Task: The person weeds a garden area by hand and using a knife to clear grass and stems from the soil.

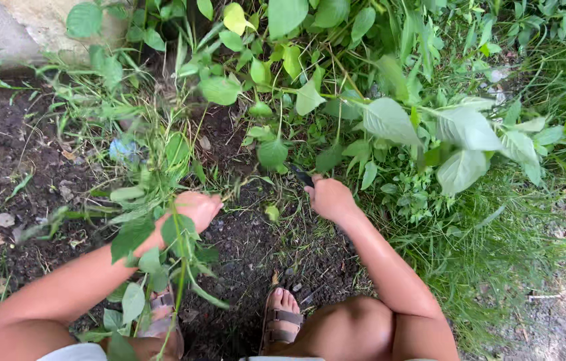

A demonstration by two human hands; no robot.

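My left hand (197,208) is closed around a bunch of green weed stems (156,194), leafy and partly blurred, which hangs across my forearm. My right hand (328,198) is fisted around the dark handle of a small tool (300,176) that points up toward the base of a broad-leaved plant (390,120). Its working end is hidden among stems and leaves. Both hands hover low over dark bare soil (249,234), a short gap apart. My sandalled right foot (281,319) rests just below them; the left foot (161,314) is half covered by leaves.
A concrete or stone edge (9,30) lies at the top left. Dense leafy plants (283,60) fill the top centre and thick grass (497,254) covers the right. Loose dry leaves and pebbles dot the soil at left (2,220).
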